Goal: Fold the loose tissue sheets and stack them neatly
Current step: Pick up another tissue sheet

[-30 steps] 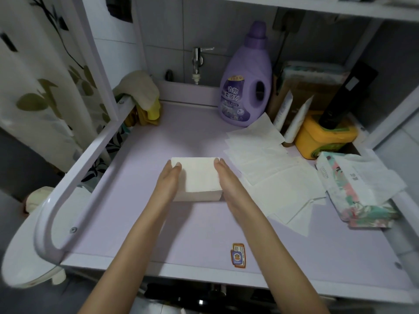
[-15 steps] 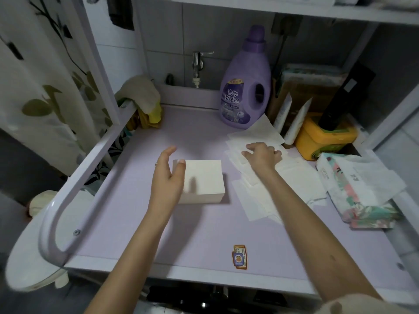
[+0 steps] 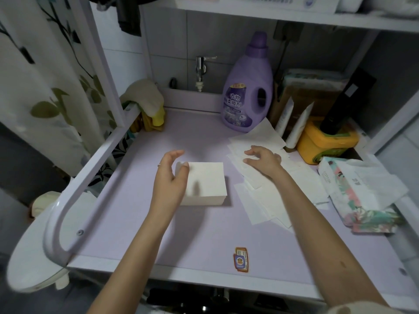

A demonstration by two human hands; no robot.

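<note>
Plainly, the layout is a two-station one: the stack of folded tissues (image 3: 206, 182) sits flat near the middle of the lilac table (image 3: 192, 234), and the loose sheets (image 3: 260, 200) lie just to its right, which I judge keeps finished work apart from the supply yet within a short reach of it. The left hand (image 3: 169, 177) stands at the stack's left edge with a wide, relaxed grip, thumb lifted and a fingertip touching the far-left corner of the top sheet; it holds nothing and seems to be there to keep the block from sliding and its edges true. The right hand (image 3: 263, 160) is on the loose sheets with arched fingers, tips down on the paper, likely to draw off the next one; whether its grip has already pinched a sheet I cannot tell. The opened tissue pack (image 3: 362, 200) lies at the table's right edge, beside the sheets, and the softener bottle (image 3: 248, 91) and yellow tub (image 3: 324, 141) stand at the back, out of the working area. The stack is close to square, so its long axis is faint; if anything it runs left to right, with sides about parallel to the table's front edge. The loose sheets lie flat but fanned, corners pointing different ways, their spread running from the bottle toward the near right.
</note>
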